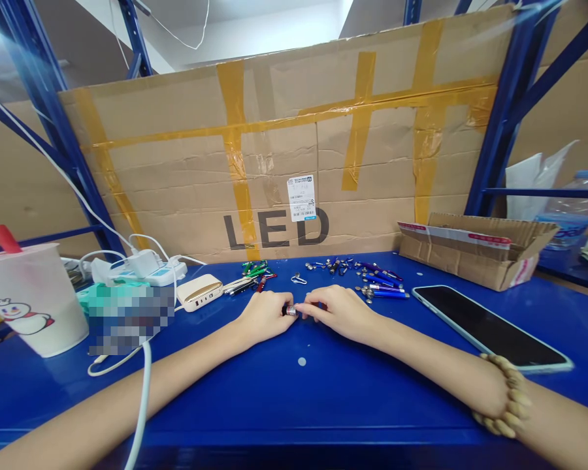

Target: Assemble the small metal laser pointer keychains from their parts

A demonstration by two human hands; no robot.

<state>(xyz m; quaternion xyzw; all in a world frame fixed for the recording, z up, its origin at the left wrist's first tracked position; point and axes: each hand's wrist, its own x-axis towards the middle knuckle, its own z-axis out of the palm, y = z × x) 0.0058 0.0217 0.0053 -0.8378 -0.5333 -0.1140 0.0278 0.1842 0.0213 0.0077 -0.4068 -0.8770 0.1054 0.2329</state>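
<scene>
My left hand (pixel 263 318) and my right hand (pixel 336 309) meet at the middle of the blue metal worktop (pixel 304 398). A small metal cylinder (pixel 290 311) with a dark band is pinched between the fingertips of both hands. Just beyond them lie several green pen-like parts (pixel 255 269), several blue slim tubes (pixel 379 284), and several small metal pieces (pixel 330 264). A small wire ring (pixel 298 279) rests nearer my fingers. A beaded bracelet (pixel 504 405) circles my right wrist.
A dark-screened tablet (pixel 490 326) lies to the right, below an open cardboard box (pixel 475 251). On the left are a power bank (pixel 199 292), a power strip (pixel 157 271) with white cables, and a plastic cup (pixel 32 300). A taped cardboard sheet (pixel 274 150) stands behind the worktop.
</scene>
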